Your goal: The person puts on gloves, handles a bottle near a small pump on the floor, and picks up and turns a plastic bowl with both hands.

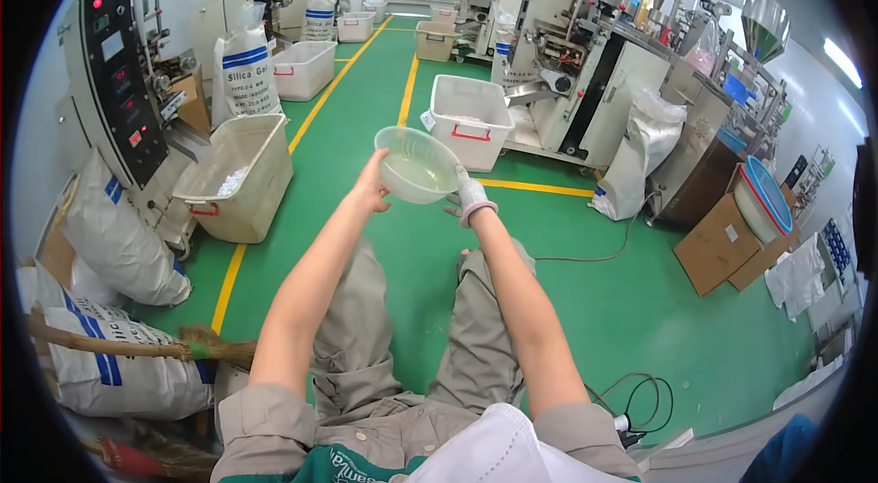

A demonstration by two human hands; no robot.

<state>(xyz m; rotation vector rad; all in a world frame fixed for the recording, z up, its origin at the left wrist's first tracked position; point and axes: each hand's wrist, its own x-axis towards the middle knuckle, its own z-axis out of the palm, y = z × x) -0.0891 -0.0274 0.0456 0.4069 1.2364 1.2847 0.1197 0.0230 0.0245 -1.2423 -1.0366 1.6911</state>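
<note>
Held out in front of me over the green floor is a round translucent plastic bowl (416,167), tilted so that its inside shows. My bare left hand (370,183) grips its left rim, fingers partly behind it. On the opposite side my right hand (471,198), in a white glove, holds the lower right rim. A few pale specks may lie in the bowl, but I cannot make them out. Just beyond it stands a white plastic bin (471,112) with a red handle.
A bin (265,177) with white packets stands left, below a control panel (119,71). Sacks (119,236) and a broom (197,348) crowd the near left. Packing machines (585,71) line the right. A cable (594,256) crosses the floor near a cardboard box (718,245).
</note>
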